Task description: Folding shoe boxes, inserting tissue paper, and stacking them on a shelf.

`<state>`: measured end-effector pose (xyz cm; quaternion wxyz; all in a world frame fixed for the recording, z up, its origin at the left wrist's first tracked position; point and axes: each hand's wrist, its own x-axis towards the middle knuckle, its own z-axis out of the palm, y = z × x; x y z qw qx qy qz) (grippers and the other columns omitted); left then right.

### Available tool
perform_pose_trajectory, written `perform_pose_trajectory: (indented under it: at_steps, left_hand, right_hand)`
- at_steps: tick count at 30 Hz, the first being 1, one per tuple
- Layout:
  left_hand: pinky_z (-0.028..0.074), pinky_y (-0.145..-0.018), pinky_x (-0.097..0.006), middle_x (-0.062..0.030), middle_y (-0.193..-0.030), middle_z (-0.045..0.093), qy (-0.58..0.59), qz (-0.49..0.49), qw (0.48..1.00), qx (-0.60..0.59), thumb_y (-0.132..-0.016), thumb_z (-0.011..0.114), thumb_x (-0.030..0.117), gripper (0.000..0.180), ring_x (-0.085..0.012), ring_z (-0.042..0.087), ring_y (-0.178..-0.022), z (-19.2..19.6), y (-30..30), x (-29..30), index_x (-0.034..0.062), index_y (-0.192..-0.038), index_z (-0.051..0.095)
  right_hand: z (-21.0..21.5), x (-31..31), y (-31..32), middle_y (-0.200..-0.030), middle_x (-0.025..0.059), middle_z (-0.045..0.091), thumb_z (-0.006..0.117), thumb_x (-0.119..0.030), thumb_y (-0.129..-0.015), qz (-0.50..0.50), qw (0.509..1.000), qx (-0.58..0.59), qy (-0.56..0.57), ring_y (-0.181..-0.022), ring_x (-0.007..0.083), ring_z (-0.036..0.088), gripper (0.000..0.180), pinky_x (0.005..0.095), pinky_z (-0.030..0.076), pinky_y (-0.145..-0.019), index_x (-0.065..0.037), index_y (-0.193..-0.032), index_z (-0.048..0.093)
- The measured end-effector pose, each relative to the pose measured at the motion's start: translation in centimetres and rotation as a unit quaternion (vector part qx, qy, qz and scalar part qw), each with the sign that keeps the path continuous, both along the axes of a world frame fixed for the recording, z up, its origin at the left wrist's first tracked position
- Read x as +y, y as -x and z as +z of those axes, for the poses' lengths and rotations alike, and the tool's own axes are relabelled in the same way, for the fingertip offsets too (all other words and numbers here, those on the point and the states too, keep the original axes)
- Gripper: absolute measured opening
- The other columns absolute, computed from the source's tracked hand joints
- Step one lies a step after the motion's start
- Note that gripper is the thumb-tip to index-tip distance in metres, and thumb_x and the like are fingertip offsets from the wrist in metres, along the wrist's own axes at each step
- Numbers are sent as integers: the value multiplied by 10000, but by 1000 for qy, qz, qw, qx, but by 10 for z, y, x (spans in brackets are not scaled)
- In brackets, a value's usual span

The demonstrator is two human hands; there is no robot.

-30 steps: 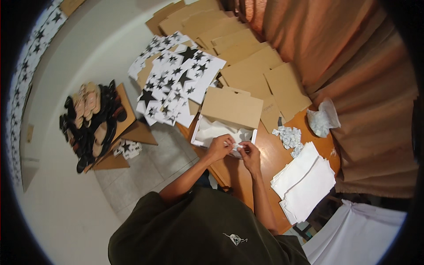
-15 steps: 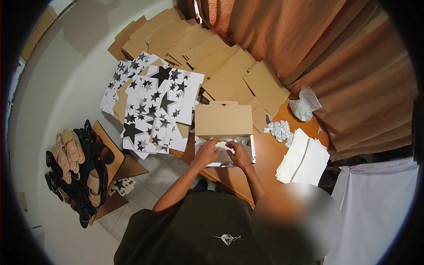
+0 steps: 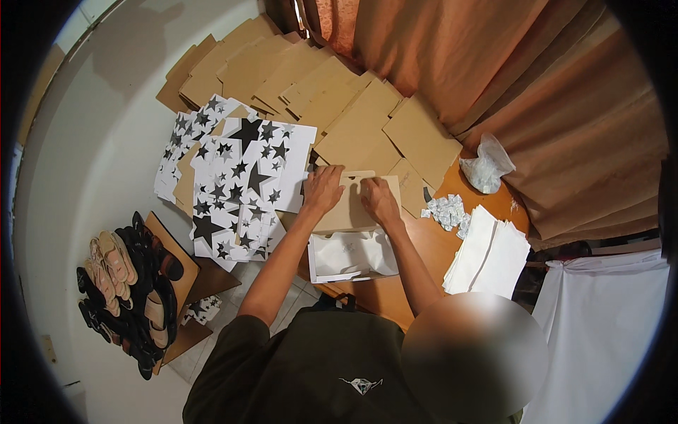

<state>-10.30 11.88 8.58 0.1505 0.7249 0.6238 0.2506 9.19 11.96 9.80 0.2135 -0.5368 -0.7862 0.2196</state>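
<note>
A cardboard shoe box (image 3: pixel 311 263), white outside, stands at the table's near edge, lined with white tissue paper (image 3: pixel 346 256). Its hinged lid (image 3: pixel 351 215) is raised on the far side, brown inner face showing. At the lid's far left corner, my left hand (image 3: pixel 323 191) has its fingers curled on the edge. My right hand (image 3: pixel 380 201) grips the same far edge near the right corner, fingers bent. Both forearms reach past the open box, one on each side. The fingertips are partly hidden by the hands.
Star-patterned white cardboard sheets (image 3: pixel 247 177) lie at left, with overlapping brown cardboard blanks (image 3: pixel 353 116) behind. At right are small white packets (image 3: pixel 448 210), a clear plastic bag (image 3: pixel 487 166) and a stack of white paper (image 3: pixel 487 251). Shoes (image 3: pixel 131 283) crowd a stand at far left.
Both hands have moved from inside the box to the lid's far edge. The tissue paper now shows uncovered, spread over the box's inside. The whole view has shifted slightly.
</note>
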Motion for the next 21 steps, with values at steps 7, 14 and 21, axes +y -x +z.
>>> perform_pose_trajectory:
  at_steps: [7, 14, 21]
  left_hand:
    - [306, -996, -490, -96, -1287, 626, 78, -48, 990, 104, -786, 826, 217, 672, -267, 538, -1208, -8, -9, 22, 148, -1382, 524]
    - [299, -965, -496, -89, -1106, 597, -6, -34, 998, 60, -698, 860, 146, 620, -265, 548, -1140, -9, -10, 16, 92, -1264, 612]
    - [301, -983, -478, -74, -1083, 585, 5, -46, 997, 67, -748, 847, 143, 474, -255, 580, -1120, 24, -19, -6, 113, -1179, 653]
  right_hand:
    - [-19, 35, 0, -1400, 141, 544, 782, -186, -781, 17, 992, -126, 2, -1378, 346, 437, 690, 740, 197, -1132, -160, -1415, 510]
    - [-12, 36, -5, -1158, 89, 604, 772, -166, -768, 40, 990, -123, -56, -1177, 300, 566, 538, 719, 229, -1112, -163, -1281, 612]
    - [15, 16, -16, -1117, 81, 600, 798, -175, -746, 55, 985, -106, -125, -1108, 281, 574, 406, 608, 324, -1044, -148, -1135, 684]
